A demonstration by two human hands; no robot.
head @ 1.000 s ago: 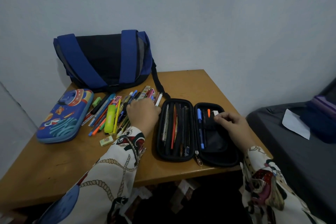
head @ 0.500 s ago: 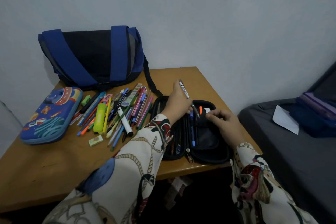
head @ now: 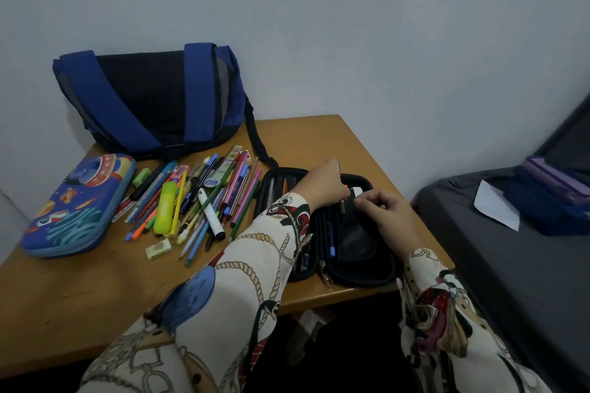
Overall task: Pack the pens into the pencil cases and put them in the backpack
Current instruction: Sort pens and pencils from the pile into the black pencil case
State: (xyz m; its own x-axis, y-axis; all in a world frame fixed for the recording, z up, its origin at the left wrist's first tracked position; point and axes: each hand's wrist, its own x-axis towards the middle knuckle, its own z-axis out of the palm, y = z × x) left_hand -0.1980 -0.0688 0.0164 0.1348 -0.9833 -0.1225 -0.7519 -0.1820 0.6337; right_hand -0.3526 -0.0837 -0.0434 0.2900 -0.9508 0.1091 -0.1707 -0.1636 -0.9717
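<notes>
Over the open black pencil case (head: 360, 271), left hand (head: 322, 185) gripping a pen (head: 342, 206), right hand (head: 388, 210) pinching the pocket.

Readable text: none.
Pink eraser (head: 179, 170), far end of the pen pile: dark print, too blurred to read.
White marker (head: 210, 216): dark mark near its far end, illegible.
Blue pencil case (head: 76, 204), left: pictures only.

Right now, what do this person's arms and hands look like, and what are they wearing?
Both hands are bare: the left hand and the right hand show no gloves. Both arms wear loose long sleeves of cream cloth printed with tan rope loops, dark red and green patches and a large blue rounded shape on the left one. I cannot make out any rings or watch.
</notes>
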